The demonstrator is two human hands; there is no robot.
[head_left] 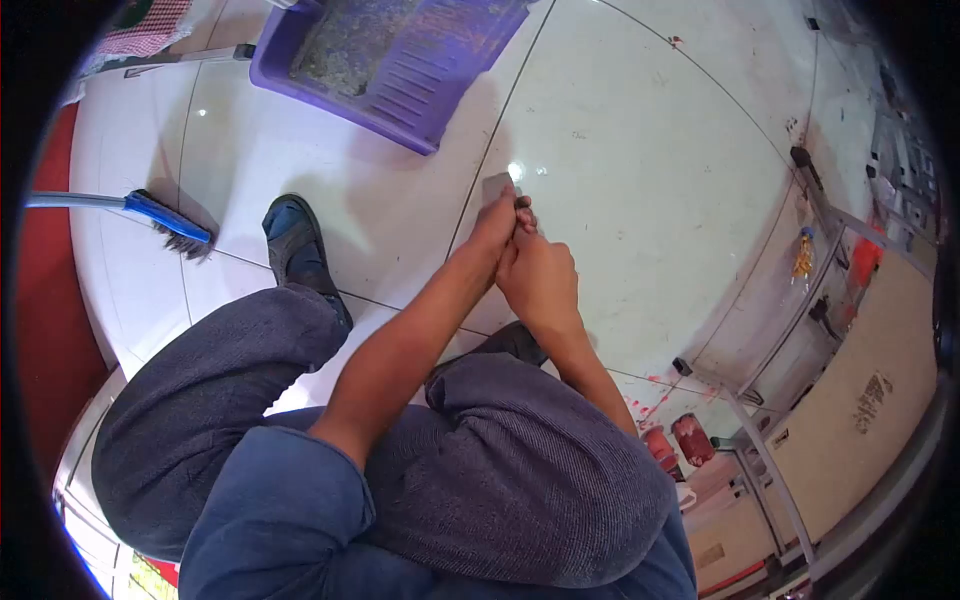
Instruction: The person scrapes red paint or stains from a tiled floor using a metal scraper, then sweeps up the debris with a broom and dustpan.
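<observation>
Head view, left hand [496,222] gripping grey flat piece [494,187], right hand [540,278] closed, hands touching

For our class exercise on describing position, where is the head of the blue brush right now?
In the head view, the blue brush head is at the left, against the tiled floor, just left of the person's left foot.

floor tiles [640,180]: smooth, glossy, look ceramic | tray [425,128]: purple plastic, ridged, its inside rough with dirt | brush [178,222]: blue plastic back, rough bristles | trousers [560,460]: matt, ribbed cloth | sleeve [290,490]: smoother matt cloth
</observation>
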